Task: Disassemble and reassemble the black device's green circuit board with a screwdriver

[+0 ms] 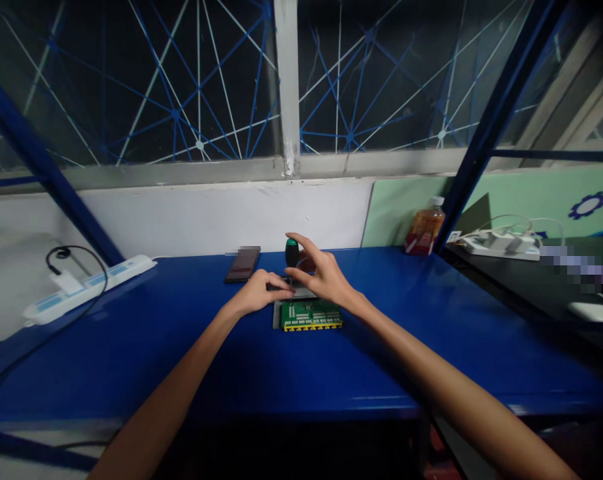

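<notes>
A short screwdriver (pixel 292 253) with a black handle and green top stands upright, its shaft pointing down. My right hand (pixel 322 272) grips it, forefinger resting at the top of the handle and thumb low by its base. My left hand (pixel 262 291) is closed in a pinch beside the shaft, over a grey metal piece (pixel 304 291); what lies between its fingertips is hidden. Just in front of both hands is a green circuit board (pixel 311 313) with a row of yellow connectors along its near edge. The screwdriver's tip cannot be made out.
Behind my left hand a dark phone (pixel 243 264) lies on the blue table (pixel 221 393). A white power strip (pixel 91 288) with a black cable is at left. At the back right stands a drink bottle (pixel 425 227); beyond the blue post, another power strip (pixel 501 245) rests on a dark surface.
</notes>
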Demonstrator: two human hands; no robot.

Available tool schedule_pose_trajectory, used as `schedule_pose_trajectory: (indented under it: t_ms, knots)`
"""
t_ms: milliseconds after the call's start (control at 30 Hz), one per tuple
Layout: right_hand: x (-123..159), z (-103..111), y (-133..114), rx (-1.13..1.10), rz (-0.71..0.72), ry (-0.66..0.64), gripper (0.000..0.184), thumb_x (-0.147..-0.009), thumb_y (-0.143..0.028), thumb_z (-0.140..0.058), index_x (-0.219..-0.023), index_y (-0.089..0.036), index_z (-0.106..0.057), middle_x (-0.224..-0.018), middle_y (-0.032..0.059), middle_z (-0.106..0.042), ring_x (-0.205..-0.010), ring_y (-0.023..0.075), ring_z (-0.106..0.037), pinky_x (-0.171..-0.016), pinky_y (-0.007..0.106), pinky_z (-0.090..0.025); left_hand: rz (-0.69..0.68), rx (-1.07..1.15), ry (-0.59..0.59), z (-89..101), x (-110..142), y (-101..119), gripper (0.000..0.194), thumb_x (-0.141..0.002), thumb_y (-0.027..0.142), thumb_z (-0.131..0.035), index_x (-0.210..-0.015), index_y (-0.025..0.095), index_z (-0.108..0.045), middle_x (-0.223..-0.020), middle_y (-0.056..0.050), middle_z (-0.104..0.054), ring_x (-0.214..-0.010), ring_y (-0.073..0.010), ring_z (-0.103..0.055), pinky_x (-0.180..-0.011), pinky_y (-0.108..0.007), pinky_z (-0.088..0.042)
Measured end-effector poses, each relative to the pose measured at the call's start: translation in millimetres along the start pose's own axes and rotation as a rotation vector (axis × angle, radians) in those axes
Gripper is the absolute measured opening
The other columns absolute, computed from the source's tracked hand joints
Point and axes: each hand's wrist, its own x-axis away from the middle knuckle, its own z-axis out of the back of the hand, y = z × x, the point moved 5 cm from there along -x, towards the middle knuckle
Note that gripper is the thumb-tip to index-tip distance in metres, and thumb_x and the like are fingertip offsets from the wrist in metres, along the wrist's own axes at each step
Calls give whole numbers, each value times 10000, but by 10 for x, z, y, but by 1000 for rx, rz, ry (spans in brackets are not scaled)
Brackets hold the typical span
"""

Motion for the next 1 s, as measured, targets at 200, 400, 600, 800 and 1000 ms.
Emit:
schedule_pose_trajectory:
  t_ms: [200,400,600,800,1000]
  knots:
    - [9,-34,9,25,27,-18,639,-809,-273,-527,-1411,-249,-314,-805,14,-617,-639,150,-589,-613,306,-479,10,-6,-22,-21,9,17,117,-715,255,-660,-751,204,-759,-791,-75,-747,-787,-223,-674,-780,-339,-499]
    - [10,-49,18,88,25,-11,691,-774,-250,-565,-1412,-258,-301,-789,12,-620,-648,157,-579,-614,306,-468,12,-58,77,-10,7,14,83,-703,245,-685,-733,211,-754,-725,-51,-733,-718,-199,-666,-716,-306,-499]
    - [8,-37,-15,164,9,0,687,-768,-348,-605,-1391,-262,-330,-776,16,-610,-672,178,-575,-618,313,-452,-10,-63,54,-29,-6,-21,81,-715,225,-671,-719,192,-745,-721,-50,-731,-716,-197,-666,-692,-294,-488]
    - [22,-45,-39,125,21,-37,692,-823,-333,-504,-1445,-244,-215,-821,33,-629,-619,164,-584,-592,310,-445,-30,-73,4,-18,0,20,114,-749,224,-638,-763,179,-743,-844,-54,-743,-832,-214,-668,-791,-303,-474]
    - [18,-45,-18,135,50,-37,673,-813,-253,-468,-1443,-230,-233,-788,30,-623,-667,179,-593,-622,316,-442,-17,-108,-29,-29,15,41,151,-762,225,-615,-801,157,-744,-843,-57,-741,-812,-206,-659,-775,-290,-468]
